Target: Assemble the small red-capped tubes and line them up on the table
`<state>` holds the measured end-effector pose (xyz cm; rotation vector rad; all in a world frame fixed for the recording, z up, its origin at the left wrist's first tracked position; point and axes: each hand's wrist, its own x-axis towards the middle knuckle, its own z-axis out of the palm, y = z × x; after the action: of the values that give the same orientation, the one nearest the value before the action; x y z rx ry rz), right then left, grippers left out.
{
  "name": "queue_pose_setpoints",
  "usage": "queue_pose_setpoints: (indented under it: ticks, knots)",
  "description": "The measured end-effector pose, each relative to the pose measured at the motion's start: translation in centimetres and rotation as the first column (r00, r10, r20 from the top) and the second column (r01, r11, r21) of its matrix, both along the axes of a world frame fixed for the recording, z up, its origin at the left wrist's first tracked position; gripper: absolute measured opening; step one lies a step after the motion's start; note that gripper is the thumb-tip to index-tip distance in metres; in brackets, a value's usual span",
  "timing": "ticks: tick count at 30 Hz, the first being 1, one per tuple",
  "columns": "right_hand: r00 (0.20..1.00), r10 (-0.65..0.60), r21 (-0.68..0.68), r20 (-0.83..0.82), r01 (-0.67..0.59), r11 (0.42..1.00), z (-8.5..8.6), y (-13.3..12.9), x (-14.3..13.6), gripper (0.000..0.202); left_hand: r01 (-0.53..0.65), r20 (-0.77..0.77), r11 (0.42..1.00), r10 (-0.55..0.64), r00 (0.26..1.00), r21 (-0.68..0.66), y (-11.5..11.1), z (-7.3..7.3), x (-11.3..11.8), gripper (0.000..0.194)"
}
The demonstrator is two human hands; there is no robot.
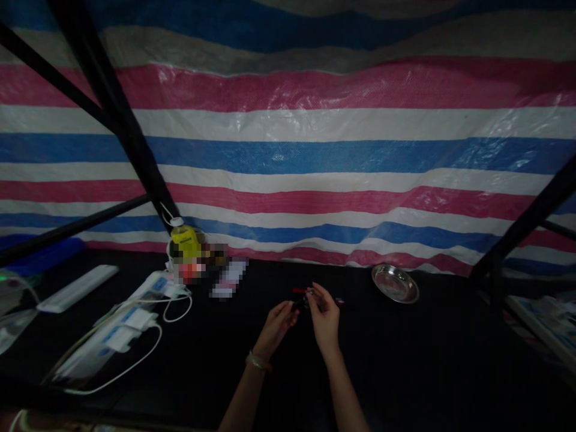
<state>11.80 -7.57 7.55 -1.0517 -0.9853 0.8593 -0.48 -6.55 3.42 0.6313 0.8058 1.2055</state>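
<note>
Over the black tabletop (423, 360), my two hands are close together. My left hand (278, 327), with a bracelet at the wrist, has its fingers closed on a small dark object (300, 304). My right hand (324, 312) pinches at the other end of it, thumb and forefinger together; what exactly lies between those fingertips is too small to tell. Just beyond the hands is a thin red item (299, 290). A small light-coloured piece (339, 300) lies right beside my right hand.
A round metal dish (395, 284) stands at the back right. Power strips with white cables (130, 330) spread over the left side, near a yellow-labelled bottle (185, 241). Black frame bars (130, 135) rise at both sides before a striped sheet (315, 156).
</note>
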Motion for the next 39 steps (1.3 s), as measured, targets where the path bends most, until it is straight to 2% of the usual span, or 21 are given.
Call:
queue_pose_setpoints:
  ticks: [5,11,16,20,23,26,33,39]
  knots:
    - [0.999,-0.013,0.017,-0.051,0.014,1.0,0.6,0.3,0.3,0.025,-0.055,0.03,0.996,0.058,0.998,-0.076,0.3,-0.3,-0.4,0.025]
    - [0.999,0.016,0.012,-0.046,-0.016,1.0,0.3,0.2,0.6,0.024,-0.153,-0.051,0.982,0.149,0.988,-0.113,0.4,-0.2,-0.5,0.013]
    - [0.999,0.024,-0.013,0.033,-0.024,1.0,-0.4,0.5,1.3,0.025,-0.209,-0.147,0.976,0.199,0.969,-0.057,0.5,-0.2,-0.5,0.026]
    - [0.984,0.136,-0.064,0.119,-0.129,0.99,-0.9,0.5,2.8,0.029,-0.257,-0.235,0.964,0.266,0.935,0.068,0.8,-0.3,-1.1,0.034]
    - [0.952,0.241,-0.127,0.19,-0.219,0.967,-1.6,0.5,4.0,0.028,-0.246,-0.351,0.955,0.29,0.891,0.165,0.9,-0.3,-1.5,0.035]
    - [0.935,0.27,-0.171,0.23,-0.234,0.957,-2.8,0.6,4.8,0.026,-0.198,-0.471,0.957,0.279,0.837,0.215,1.0,-0.4,-1.5,0.034]
    - [0.927,0.234,-0.158,0.292,-0.194,0.968,-5.6,1.1,5.3,0.024,-0.186,-0.588,0.92,0.366,0.721,0.344,0.8,-1.2,-0.7,0.029]
    - [0.926,0.179,-0.111,0.332,-0.15,0.982,-5.9,1.0,5.0,0.018,-0.179,-0.698,0.882,0.457,0.551,0.436,0.6,-1.3,-0.8,0.021]
